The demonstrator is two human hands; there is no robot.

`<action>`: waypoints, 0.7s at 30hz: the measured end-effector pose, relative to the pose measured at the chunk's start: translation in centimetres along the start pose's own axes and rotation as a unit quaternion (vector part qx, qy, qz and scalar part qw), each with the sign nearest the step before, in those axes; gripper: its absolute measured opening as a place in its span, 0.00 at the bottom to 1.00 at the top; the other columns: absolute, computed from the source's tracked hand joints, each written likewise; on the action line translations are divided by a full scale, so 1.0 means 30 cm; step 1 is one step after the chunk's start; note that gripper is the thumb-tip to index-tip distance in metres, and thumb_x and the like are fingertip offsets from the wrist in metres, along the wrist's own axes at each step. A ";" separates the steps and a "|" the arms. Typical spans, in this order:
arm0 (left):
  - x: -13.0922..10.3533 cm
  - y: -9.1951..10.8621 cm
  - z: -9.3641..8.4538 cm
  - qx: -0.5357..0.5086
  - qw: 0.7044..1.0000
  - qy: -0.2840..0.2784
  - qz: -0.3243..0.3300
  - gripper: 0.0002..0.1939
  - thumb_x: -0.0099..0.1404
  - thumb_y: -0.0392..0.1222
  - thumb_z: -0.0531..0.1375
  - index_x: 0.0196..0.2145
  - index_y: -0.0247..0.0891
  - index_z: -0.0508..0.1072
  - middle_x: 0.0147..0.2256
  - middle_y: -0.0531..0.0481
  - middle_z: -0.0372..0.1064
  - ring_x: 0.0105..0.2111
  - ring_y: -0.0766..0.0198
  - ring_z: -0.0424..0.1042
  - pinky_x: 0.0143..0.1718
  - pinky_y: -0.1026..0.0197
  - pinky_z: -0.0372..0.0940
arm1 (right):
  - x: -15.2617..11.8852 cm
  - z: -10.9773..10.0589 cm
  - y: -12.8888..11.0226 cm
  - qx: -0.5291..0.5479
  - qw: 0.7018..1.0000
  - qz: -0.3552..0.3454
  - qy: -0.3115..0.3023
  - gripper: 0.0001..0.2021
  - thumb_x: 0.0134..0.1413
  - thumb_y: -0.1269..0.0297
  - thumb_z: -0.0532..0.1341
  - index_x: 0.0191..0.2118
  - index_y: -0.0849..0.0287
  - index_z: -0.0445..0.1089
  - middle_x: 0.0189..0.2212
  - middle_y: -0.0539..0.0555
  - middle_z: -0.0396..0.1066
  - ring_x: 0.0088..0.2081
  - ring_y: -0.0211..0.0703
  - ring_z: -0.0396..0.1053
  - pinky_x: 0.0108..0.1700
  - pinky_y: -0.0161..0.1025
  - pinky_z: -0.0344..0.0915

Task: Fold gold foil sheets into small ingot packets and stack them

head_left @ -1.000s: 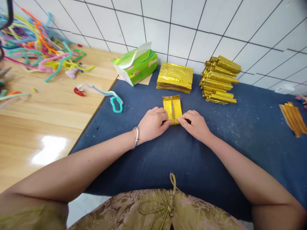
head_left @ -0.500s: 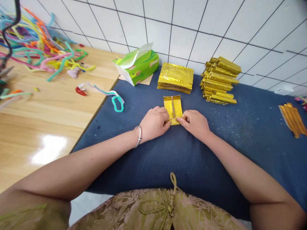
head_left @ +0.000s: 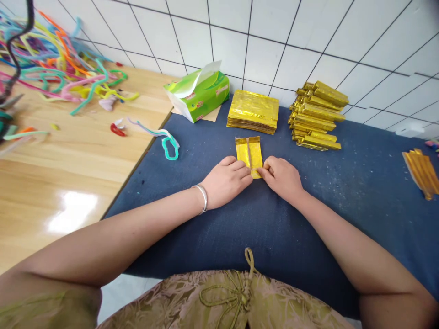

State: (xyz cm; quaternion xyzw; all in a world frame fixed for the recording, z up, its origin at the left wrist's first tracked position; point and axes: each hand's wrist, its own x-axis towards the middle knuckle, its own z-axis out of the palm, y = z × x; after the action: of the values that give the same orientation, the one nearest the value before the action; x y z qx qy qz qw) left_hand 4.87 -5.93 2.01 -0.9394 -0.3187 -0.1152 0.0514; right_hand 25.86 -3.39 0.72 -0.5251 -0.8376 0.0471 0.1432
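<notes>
A small sheet of gold foil paper [head_left: 254, 151] lies flat on the dark blue cloth, its sides folded to a brown seam down the middle and its far edge darker. My left hand [head_left: 229, 183], with a silver bangle at the wrist, presses bent, closed fingers over the sheet's near left part and hides that corner. At the near right corner, my right hand [head_left: 281, 179] pinches the paper's edge, thumb toward the sheet and fingers curled. Beyond the sheet sits a flat stack of gold foil paper [head_left: 254, 107]. Right of that stack is a pile of folded gold foil strips [head_left: 317, 116].
A green tissue pack [head_left: 207, 98] stands against the tiled wall [head_left: 270, 41]. On the wooden table [head_left: 113, 160] at left lie tangled coloured pipe cleaners [head_left: 58, 59]. A looped teal pipe cleaner [head_left: 170, 148] rests on the cloth [head_left: 206, 237]. More folded foil pieces [head_left: 421, 173] lie far right.
My left hand has slid right along the near edge of the foil paper, its fingers now flatter over it. My right hand stays at the near right corner. The view has shifted slightly.
</notes>
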 end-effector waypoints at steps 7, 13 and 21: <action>-0.004 -0.015 0.016 -0.023 0.999 0.000 0.025 0.13 0.69 0.37 0.49 0.48 0.37 0.69 0.45 0.46 0.71 0.45 0.60 0.68 0.45 0.57 0.59 | -0.001 0.003 0.003 0.021 1.000 0.015 0.006 0.03 0.54 0.67 0.55 0.36 0.55 0.64 0.25 0.49 0.68 0.29 0.41 0.64 0.29 0.37 0.53; -0.008 0.003 0.006 -0.026 0.999 -0.016 0.026 0.13 0.68 0.36 0.51 0.47 0.35 0.69 0.47 0.44 0.70 0.46 0.59 0.68 0.46 0.56 0.60 | -0.028 -0.007 -0.009 -0.001 0.996 -0.059 0.068 0.07 0.58 0.67 0.54 0.37 0.58 0.68 0.34 0.56 0.71 0.38 0.47 0.65 0.41 0.45 0.61; -0.001 0.010 -0.013 -0.025 0.999 -0.024 0.025 0.12 0.68 0.36 0.50 0.43 0.34 0.71 0.42 0.44 0.72 0.44 0.59 0.69 0.45 0.55 0.61 | -0.079 -0.011 -0.043 -0.024 0.978 -0.203 0.040 0.17 0.61 0.69 0.51 0.53 0.63 0.66 0.48 0.59 0.72 0.48 0.49 0.68 0.51 0.46 0.63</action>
State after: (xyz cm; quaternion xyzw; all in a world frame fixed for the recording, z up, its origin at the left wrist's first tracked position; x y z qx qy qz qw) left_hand 4.96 -6.27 2.36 -0.9505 -0.2934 -0.0996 0.0235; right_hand 25.80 -6.11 0.88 -0.3486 -0.9213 -0.0245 0.1708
